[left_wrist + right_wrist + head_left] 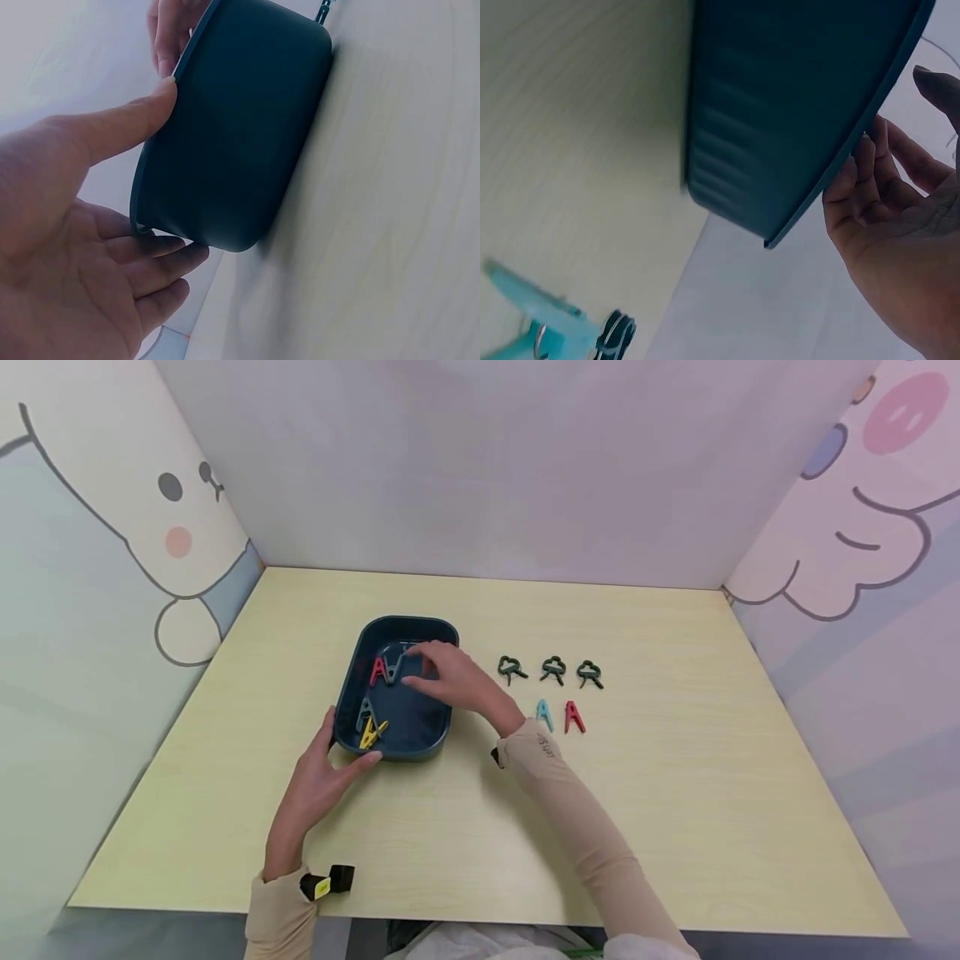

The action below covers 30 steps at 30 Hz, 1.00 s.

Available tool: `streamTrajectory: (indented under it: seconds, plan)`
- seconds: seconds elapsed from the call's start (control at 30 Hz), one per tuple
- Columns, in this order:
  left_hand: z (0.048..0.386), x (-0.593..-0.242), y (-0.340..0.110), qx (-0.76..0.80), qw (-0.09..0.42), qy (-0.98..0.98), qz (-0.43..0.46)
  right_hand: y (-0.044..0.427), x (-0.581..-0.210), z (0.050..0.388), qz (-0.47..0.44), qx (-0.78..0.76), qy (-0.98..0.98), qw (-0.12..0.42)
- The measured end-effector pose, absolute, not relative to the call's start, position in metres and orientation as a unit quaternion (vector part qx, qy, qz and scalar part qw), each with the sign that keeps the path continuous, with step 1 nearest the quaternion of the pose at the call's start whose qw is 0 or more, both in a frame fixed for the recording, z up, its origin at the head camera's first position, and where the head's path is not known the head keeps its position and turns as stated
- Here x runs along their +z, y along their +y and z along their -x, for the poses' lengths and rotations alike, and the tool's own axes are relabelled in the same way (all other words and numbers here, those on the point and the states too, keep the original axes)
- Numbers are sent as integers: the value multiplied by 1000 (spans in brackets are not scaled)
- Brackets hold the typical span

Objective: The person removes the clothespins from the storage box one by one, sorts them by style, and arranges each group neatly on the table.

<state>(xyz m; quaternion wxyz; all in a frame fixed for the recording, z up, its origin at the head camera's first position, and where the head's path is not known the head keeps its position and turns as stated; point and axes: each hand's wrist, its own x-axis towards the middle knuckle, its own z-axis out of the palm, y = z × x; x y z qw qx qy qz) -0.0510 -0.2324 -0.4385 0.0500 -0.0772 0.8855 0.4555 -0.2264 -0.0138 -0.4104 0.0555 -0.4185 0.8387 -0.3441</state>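
A dark blue rectangular bin (405, 745) stands left of the table's middle. My left hand (318, 785) grips its near left corner, thumb on the near wall and fingers along the left side. Over the bin's right part is my right hand (453, 677), thumb and fingers apart with nothing seen between them. Close to its fingertips a grey-blue clothespin (394, 670) lies in the bin beside a red clothespin (377, 672). Nearer the front of the bin lie another grey-blue clothespin (364, 713) and a yellow clothespin (371, 734).
Right of the bin, three dark green clips (553, 669) form a row on the table. Below them lie a light blue clothespin (544, 715) and a red clothespin (574, 717), close to the right forearm. Walls bound the table (697, 802) at the back and sides.
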Motion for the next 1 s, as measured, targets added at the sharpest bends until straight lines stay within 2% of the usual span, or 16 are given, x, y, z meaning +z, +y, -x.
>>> streamTrajectory:
  seconds: [0.43, 1.0]
  plan:
    - [51, -439, -233, 456, 45, 886, 74, -52, -415, 202, 420, -224, 870, 128]
    - [51, -441, -233, 462, 39, 884, 68, -68, -422, 207, 434, -192, 855, 208]
